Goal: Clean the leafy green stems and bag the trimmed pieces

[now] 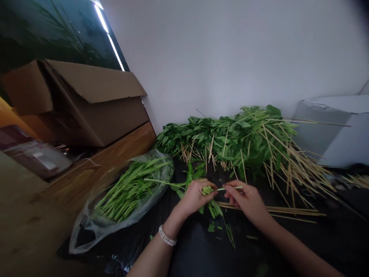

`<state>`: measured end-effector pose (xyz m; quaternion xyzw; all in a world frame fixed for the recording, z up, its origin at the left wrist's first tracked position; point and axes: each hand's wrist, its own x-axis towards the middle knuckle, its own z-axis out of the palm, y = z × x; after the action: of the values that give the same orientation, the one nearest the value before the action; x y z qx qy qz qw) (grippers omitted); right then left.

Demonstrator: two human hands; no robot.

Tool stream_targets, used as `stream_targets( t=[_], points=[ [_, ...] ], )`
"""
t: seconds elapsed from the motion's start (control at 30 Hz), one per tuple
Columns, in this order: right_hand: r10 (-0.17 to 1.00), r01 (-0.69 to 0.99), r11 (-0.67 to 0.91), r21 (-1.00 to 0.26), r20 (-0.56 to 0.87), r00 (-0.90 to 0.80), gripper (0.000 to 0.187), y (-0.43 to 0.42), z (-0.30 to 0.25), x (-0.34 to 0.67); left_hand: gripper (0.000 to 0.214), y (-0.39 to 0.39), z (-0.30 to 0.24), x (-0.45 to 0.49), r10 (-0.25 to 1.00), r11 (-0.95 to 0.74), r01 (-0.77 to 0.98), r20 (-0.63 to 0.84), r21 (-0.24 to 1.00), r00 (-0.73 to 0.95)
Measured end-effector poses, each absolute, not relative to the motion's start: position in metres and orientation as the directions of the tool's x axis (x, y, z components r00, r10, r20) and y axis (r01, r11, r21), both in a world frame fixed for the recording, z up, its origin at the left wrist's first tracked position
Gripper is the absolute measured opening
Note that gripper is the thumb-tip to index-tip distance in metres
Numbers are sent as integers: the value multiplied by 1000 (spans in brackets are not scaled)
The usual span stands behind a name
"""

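Around a small bunch of leafy green stems (206,190), my left hand (196,196) is closed, thumb and fingers pinching it at the cut ends. My right hand (245,198) is closed in a pinch on a thin pale stem (238,187), whose other end meets the left fingertips. Whether it enters the bunch is hidden by the fingers. Leaves (215,209) hang below my left hand. Thin wooden skewers (294,211) lie on the black surface, passing behind my right hand.
A clear plastic bag (86,236) of leafy stems (127,192) lies at left. Against the wall is a heap of skewered greens (230,132), its sticks (305,169) jutting right. A cardboard box (115,119) stands on a wooden surface (132,148); a white box (343,130) is at right.
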<state>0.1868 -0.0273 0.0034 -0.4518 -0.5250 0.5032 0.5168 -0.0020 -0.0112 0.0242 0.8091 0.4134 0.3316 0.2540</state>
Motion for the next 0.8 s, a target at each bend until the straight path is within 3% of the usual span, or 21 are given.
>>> stream_targets(
  t=[0.2, 0.3, 0.4, 0.47, 0.53, 0.57, 0.63, 0.67, 0.73, 0.8],
  points=[
    [989, -41, 117, -992, 120, -82, 41, -28, 4, 187, 14, -12, 22, 2, 816, -574, 548, 374, 608, 441],
    [991, -67, 108, -992, 113, -75, 41, -24, 6, 193, 12, -5, 20, -3, 895, -445, 471, 374, 761, 243],
    [991, -163, 125, -979, 115, 70, 39, -18, 9, 202, 9, 8, 25, -21, 956, -255, 203, 278, 945, -92],
    [986, -223, 133, -966, 106, 130, 38, -19, 12, 205, 12, 15, 31, -38, 945, -214, -55, 192, 975, -263],
    [996, -236, 78, -969, 88, -32, 38, -26, 17, 202, 16, 21, 36, -53, 945, -205, -344, 94, 916, -313],
    [976, -205, 31, -978, 74, -205, 38, -31, 20, 199, 17, 23, 38, -59, 953, -199, -475, 57, 857, -298],
    [796, -62, -30, -998, 14, -605, 39, -42, 24, 193, 18, 24, 41, -69, 970, -185, -656, 29, 732, -241],
    [741, 11, 10, -1000, 0, -672, 37, -46, 25, 190, 17, 25, 42, -71, 974, -186, -707, 33, 683, -224],
    [819, 229, 229, -946, 60, -570, 33, -48, 22, 188, 15, 24, 43, -75, 977, -188, -756, 40, 627, -210],
    [895, 512, 405, -757, 215, -391, 36, -48, 15, 188, 14, 23, 43, -76, 979, -179, -774, 34, 607, -200]
  ],
)
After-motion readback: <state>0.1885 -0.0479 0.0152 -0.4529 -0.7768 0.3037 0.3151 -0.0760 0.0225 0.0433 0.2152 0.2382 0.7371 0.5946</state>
